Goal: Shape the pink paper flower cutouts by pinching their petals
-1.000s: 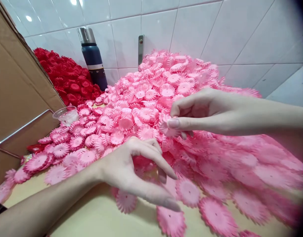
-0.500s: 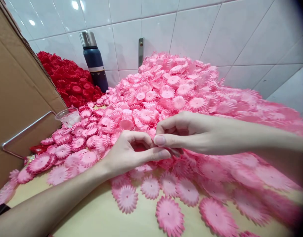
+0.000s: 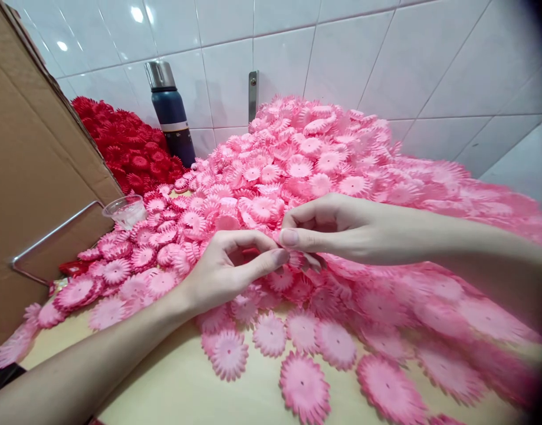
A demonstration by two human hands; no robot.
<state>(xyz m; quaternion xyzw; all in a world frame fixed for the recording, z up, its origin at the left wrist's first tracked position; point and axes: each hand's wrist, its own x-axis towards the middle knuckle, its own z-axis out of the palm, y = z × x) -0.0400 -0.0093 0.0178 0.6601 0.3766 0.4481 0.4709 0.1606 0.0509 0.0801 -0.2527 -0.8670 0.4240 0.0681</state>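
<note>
My left hand [image 3: 229, 268] and my right hand [image 3: 337, 230] meet fingertip to fingertip above a big heap of pink fabric flower petals [image 3: 306, 159]. Both hands are closed in a pinch on one small pink petal piece [image 3: 292, 257] between them, mostly hidden by the fingers. Loose flat pink petals [image 3: 304, 386] lie on the pale tabletop [image 3: 177, 389] just in front of my hands.
A pile of red petals [image 3: 120, 144] sits at the back left beside a dark blue flask [image 3: 171, 115] with a steel cap. A cardboard box [image 3: 27, 159] with a metal handle stands at left, a clear plastic cup [image 3: 124, 211] next to it. White tiled wall behind.
My left hand rose from the table and closed into a pinch against my right hand, which came down and left with a petal. Since half a second ago both hands barely shifted.
</note>
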